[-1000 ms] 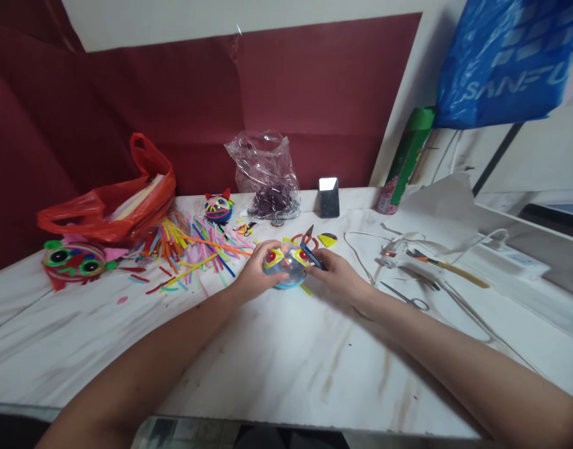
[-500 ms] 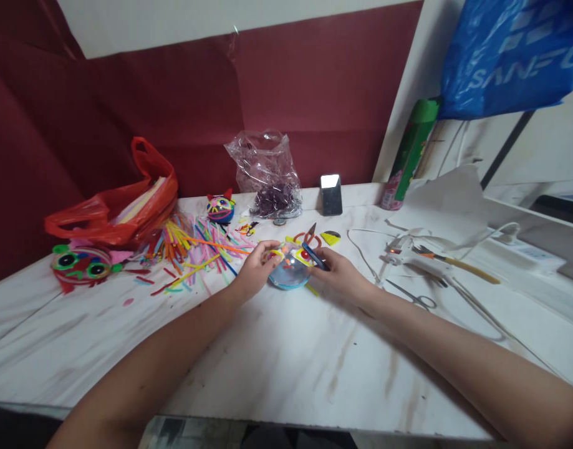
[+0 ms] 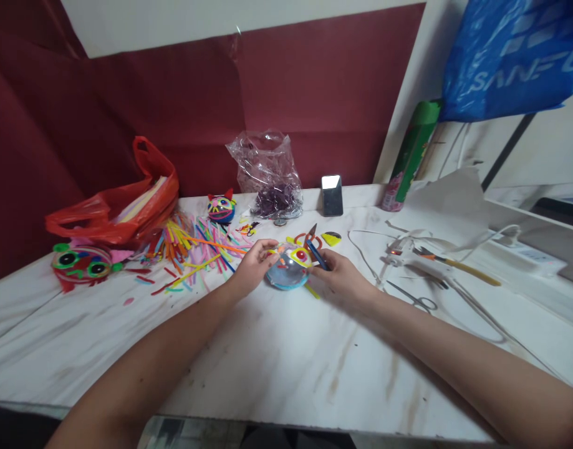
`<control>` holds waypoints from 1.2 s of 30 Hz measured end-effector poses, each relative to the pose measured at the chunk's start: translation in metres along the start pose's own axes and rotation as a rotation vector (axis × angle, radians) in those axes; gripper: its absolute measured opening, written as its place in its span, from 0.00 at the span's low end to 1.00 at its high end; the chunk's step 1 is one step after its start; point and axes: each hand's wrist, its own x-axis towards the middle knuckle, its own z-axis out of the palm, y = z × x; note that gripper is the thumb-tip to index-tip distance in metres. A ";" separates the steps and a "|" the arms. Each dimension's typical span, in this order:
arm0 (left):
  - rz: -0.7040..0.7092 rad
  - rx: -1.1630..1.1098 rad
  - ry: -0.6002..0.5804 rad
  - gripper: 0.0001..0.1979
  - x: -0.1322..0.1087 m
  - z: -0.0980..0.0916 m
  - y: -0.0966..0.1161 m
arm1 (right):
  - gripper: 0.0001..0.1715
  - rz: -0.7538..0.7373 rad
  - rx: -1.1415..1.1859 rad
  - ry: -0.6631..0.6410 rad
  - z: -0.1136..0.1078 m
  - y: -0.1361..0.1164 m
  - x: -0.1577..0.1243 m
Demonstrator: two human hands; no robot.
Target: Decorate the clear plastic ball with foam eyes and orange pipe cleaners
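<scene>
A clear, rounded plastic ball [image 3: 288,274] with a light-blue rim rests on the marble-patterned table. A yellow-edged red eye and small orange pieces decorate its upper part. My left hand [image 3: 254,269] is closed at the ball's left side, fingertips on its upper left edge near a bit of yellow. My right hand [image 3: 340,275] grips a slim dark-blue pen-like tool [image 3: 317,254] close to the ball's right side. Just behind stand out orange-handled scissors [image 3: 311,236], partly hidden by the ball and the tool.
Pipe cleaners [image 3: 202,246] lie left beside a red plastic bag [image 3: 122,212] and two decorated faces, one a green-eyed face [image 3: 83,265]. Behind are a clear bag [image 3: 272,181] and a black phone-like object [image 3: 332,196]. Pliers [image 3: 464,268], small scissors [image 3: 414,296] and cables lie right.
The ball has turned slightly to the left, and its red-and-yellow eye has shifted left. My left hand has drawn slightly leftward; my right hand still holds the blue tool.
</scene>
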 end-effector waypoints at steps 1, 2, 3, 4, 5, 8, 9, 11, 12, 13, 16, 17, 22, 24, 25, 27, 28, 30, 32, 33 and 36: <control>0.007 -0.003 0.002 0.19 0.000 -0.001 0.000 | 0.19 0.010 0.012 0.004 0.000 -0.001 -0.001; 0.016 -0.006 0.000 0.19 0.000 -0.001 -0.001 | 0.20 0.013 0.021 0.010 0.000 -0.001 -0.001; 0.024 -0.009 -0.004 0.19 0.000 -0.002 -0.002 | 0.20 0.009 0.026 0.012 -0.001 -0.001 -0.001; 0.031 -0.012 -0.010 0.20 0.000 -0.002 -0.004 | 0.21 0.000 0.030 0.011 -0.001 -0.001 0.000; 0.038 -0.016 -0.016 0.21 0.001 -0.002 -0.005 | 0.21 -0.009 0.031 0.012 -0.002 -0.001 0.000; 0.051 -0.020 -0.031 0.22 0.002 -0.002 -0.010 | 0.20 -0.032 0.029 0.013 -0.003 0.001 0.003; 0.055 -0.020 -0.035 0.22 0.002 -0.002 -0.011 | 0.19 -0.037 0.030 0.018 -0.003 0.002 0.003; 0.061 -0.022 -0.043 0.23 0.002 -0.003 -0.011 | 0.18 -0.032 0.030 0.027 -0.002 0.003 0.003; 0.063 -0.023 -0.043 0.23 0.001 -0.003 -0.011 | 0.18 -0.025 0.028 0.028 -0.001 0.004 0.003; 0.063 -0.022 -0.040 0.23 0.000 -0.003 -0.010 | 0.19 -0.015 0.026 0.030 -0.001 0.004 0.003; 0.055 -0.023 -0.037 0.23 -0.002 -0.003 -0.007 | 0.22 0.009 0.024 0.032 0.000 0.005 0.002; 0.051 -0.028 -0.045 0.24 -0.002 -0.003 -0.007 | 0.22 0.010 0.025 0.032 0.000 0.005 0.001; 0.049 -0.047 -0.093 0.28 -0.002 -0.001 -0.008 | 0.22 0.003 0.032 0.025 -0.001 0.004 0.001; 0.048 -0.054 -0.086 0.26 -0.003 -0.001 -0.007 | 0.22 0.002 0.037 0.024 -0.001 0.005 0.002; 0.046 -0.055 -0.078 0.25 -0.003 -0.002 -0.006 | 0.22 0.003 0.038 0.022 -0.001 0.005 0.002; 0.043 -0.050 -0.059 0.24 -0.004 -0.003 -0.004 | 0.22 0.009 0.036 0.017 -0.001 0.006 0.002; 0.042 -0.047 -0.052 0.24 -0.004 -0.003 -0.003 | 0.22 0.011 0.033 0.014 -0.001 0.007 0.002; 0.039 -0.053 -0.047 0.23 -0.004 -0.004 -0.003 | 0.22 0.018 0.022 0.007 -0.002 0.007 0.002; 0.037 -0.076 -0.054 0.23 -0.003 -0.003 -0.005 | 0.21 0.023 0.011 0.006 -0.002 0.006 0.002; 0.036 -0.086 -0.064 0.24 -0.003 -0.003 -0.007 | 0.21 0.027 0.010 0.008 -0.002 0.005 0.002; 0.050 -0.078 -0.100 0.28 -0.001 -0.002 -0.012 | 0.21 0.042 0.021 0.013 -0.002 0.004 0.002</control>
